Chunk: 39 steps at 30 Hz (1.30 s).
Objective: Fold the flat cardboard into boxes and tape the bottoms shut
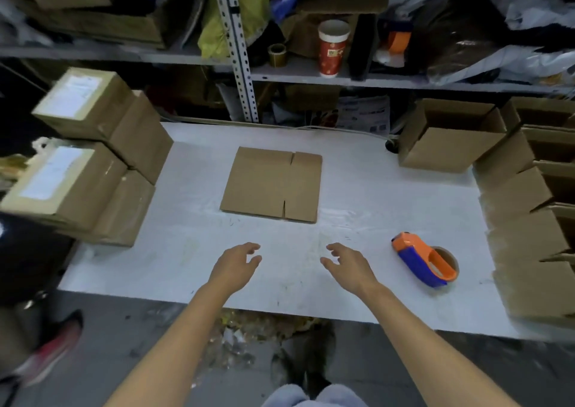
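**Both hands hover empty over the counter, flat cardboard ahead**

The flat cardboard [271, 184] lies unfolded at the middle of the white counter [373, 204], slits showing at its near and far edges. The left hand [236, 263] and right hand [348, 263] reach out side by side, near the sheet's front edge but apart from it. Their fingers [252, 246] are loosely spread, slightly curled, and hold nothing.

An orange-and-blue tape dispenser [424, 259] rests on the counter to the right of the right hand. Sealed boxes [93, 157] are stacked at the left edge. Open-topped boxes [451, 139] stand along the right. A red paper cup [332, 48] stands on the shelf behind.
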Motion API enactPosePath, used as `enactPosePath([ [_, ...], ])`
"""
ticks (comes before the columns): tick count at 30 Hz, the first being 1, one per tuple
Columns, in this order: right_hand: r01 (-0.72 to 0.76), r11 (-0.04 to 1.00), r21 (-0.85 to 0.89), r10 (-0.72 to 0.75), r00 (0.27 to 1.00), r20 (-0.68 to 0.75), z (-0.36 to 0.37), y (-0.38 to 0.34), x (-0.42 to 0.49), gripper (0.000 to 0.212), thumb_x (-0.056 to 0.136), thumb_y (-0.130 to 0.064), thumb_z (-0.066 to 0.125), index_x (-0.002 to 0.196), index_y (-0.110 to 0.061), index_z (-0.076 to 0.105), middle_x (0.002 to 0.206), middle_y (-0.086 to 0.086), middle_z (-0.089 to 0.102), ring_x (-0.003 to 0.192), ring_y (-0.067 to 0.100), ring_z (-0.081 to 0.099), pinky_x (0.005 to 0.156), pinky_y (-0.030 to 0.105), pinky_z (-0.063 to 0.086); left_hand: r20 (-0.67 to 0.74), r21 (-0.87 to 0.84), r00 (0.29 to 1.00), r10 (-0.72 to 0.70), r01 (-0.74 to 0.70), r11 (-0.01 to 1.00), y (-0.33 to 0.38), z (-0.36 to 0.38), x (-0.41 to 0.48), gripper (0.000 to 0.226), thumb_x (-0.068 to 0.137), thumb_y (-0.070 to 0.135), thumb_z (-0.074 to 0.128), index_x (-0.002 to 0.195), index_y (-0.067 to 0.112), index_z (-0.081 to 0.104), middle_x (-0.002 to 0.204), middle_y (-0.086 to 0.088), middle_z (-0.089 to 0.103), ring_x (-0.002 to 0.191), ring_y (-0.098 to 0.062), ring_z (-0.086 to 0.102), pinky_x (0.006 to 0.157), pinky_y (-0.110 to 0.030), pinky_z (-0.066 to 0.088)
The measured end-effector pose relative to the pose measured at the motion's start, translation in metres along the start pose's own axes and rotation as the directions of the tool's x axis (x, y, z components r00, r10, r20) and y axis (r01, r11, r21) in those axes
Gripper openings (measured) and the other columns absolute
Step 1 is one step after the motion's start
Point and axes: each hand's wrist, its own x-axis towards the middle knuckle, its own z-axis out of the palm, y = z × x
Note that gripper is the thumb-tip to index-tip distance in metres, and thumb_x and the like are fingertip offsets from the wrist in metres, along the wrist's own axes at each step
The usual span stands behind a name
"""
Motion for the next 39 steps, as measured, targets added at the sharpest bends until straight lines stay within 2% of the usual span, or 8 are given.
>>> enactPosePath([
  [8, 0.007, 0.997, 0.083, -0.003, 0.999, -0.043, 0.003, -0.041, 0.066, 0.051, 0.100, -0.034, 0.058, 0.145, -0.014, 0.048, 0.142, 0.008, 0.056, 0.127, 0.025, 0.055, 0.100, 0.029, 0.042, -0.082, -0.077, 0.990, -0.113, 0.106, 0.991, -0.008, -0.046, 0.053, 0.042, 0.101, 0.035, 0.056, 0.141, 0.023, 0.055, 0.139, -0.002, 0.059, 0.124, -0.022, 0.057, 0.098, -0.031, 0.044],
  [15, -0.067, 0.990, 0.121, 0.092, 0.972, -0.216, -0.011, -0.086, 0.160, 0.062, 0.095, -0.031, 0.060, 0.150, -0.012, 0.039, 0.148, 0.015, 0.044, 0.133, 0.032, 0.045, 0.106, 0.037, 0.040, -0.157, -0.137, 0.979, -0.134, 0.112, 0.984, -0.001, -0.101, 0.172, 0.055, 0.101, 0.029, 0.054, 0.152, 0.013, 0.040, 0.153, -0.010, 0.045, 0.136, -0.029, 0.046, 0.101, -0.030, 0.040],
  [23, -0.243, 0.969, 0.048, 0.246, 0.922, -0.299, 0.014, -0.088, 0.232, 0.089, 0.084, -0.059, 0.065, 0.152, -0.015, 0.027, 0.149, 0.010, 0.038, 0.138, 0.038, 0.031, 0.105, 0.048, 0.044, -0.054, 0.103, 0.963, -0.265, 0.269, 0.958, -0.026, -0.082, 0.259, 0.084, 0.099, 0.052, 0.049, 0.157, 0.002, 0.014, 0.167, -0.010, 0.005, 0.153, -0.034, 0.002, 0.121, -0.050, 0.021],
  [26, -0.231, 0.968, 0.102, 0.251, 0.913, -0.320, 0.022, -0.099, 0.233, 0.091, 0.080, -0.060, 0.068, 0.149, -0.014, 0.030, 0.148, 0.008, 0.040, 0.140, 0.037, 0.028, 0.106, 0.050, 0.042, -0.061, 0.066, 0.963, -0.262, 0.266, 0.962, -0.021, -0.070, 0.258, 0.092, 0.094, 0.058, 0.053, 0.157, 0.005, 0.013, 0.168, -0.005, -0.004, 0.154, -0.030, -0.005, 0.122, -0.054, 0.017],
  [29, -0.205, 0.942, 0.266, 0.285, 0.906, -0.312, 0.014, -0.105, 0.228, 0.097, 0.076, -0.061, 0.073, 0.150, -0.014, 0.033, 0.147, 0.008, 0.046, 0.137, 0.034, 0.038, 0.108, 0.045, 0.042, -0.086, -0.061, 0.973, -0.216, 0.211, 0.976, -0.019, -0.072, 0.251, 0.080, 0.095, 0.054, 0.055, 0.153, 0.006, 0.028, 0.166, -0.007, 0.013, 0.154, -0.031, 0.003, 0.120, -0.053, 0.022],
  [33, -0.035, 0.831, 0.555, 0.213, 0.942, -0.259, -0.007, -0.114, 0.197, 0.094, 0.074, -0.055, 0.081, 0.150, -0.024, 0.035, 0.142, -0.003, 0.052, 0.131, 0.024, 0.050, 0.108, 0.039, 0.044, -0.102, -0.432, 0.992, -0.072, 0.021, 0.902, 0.000, -0.088, 0.222, 0.061, 0.097, 0.038, 0.060, 0.150, 0.021, 0.036, 0.143, 0.001, 0.051, 0.131, -0.023, 0.049, 0.099, -0.034, 0.043],
  [36, 0.060, 0.719, 0.692, 0.108, 0.974, -0.197, -0.018, -0.119, 0.162, 0.083, 0.078, -0.046, 0.083, 0.147, -0.030, 0.039, 0.134, -0.011, 0.056, 0.120, 0.013, 0.057, 0.102, 0.035, 0.050, -0.097, -0.529, 0.995, 0.031, -0.078, 0.845, 0.024, -0.094, 0.193, 0.060, 0.096, 0.033, 0.063, 0.150, 0.029, 0.036, 0.141, 0.007, 0.053, 0.124, -0.017, 0.053, 0.097, -0.032, 0.045],
  [39, 0.135, 0.731, 0.669, -0.011, 0.982, -0.187, -0.038, -0.111, 0.124, 0.077, 0.081, -0.038, 0.083, 0.144, -0.037, 0.039, 0.137, -0.017, 0.054, 0.119, 0.002, 0.055, 0.092, 0.025, 0.051, -0.054, -0.604, 0.995, 0.078, -0.095, 0.791, 0.037, -0.096, 0.166, 0.084, 0.090, 0.041, 0.071, 0.157, 0.037, 0.021, 0.156, 0.009, 0.039, 0.137, -0.018, 0.045, 0.112, -0.043, 0.041],
])
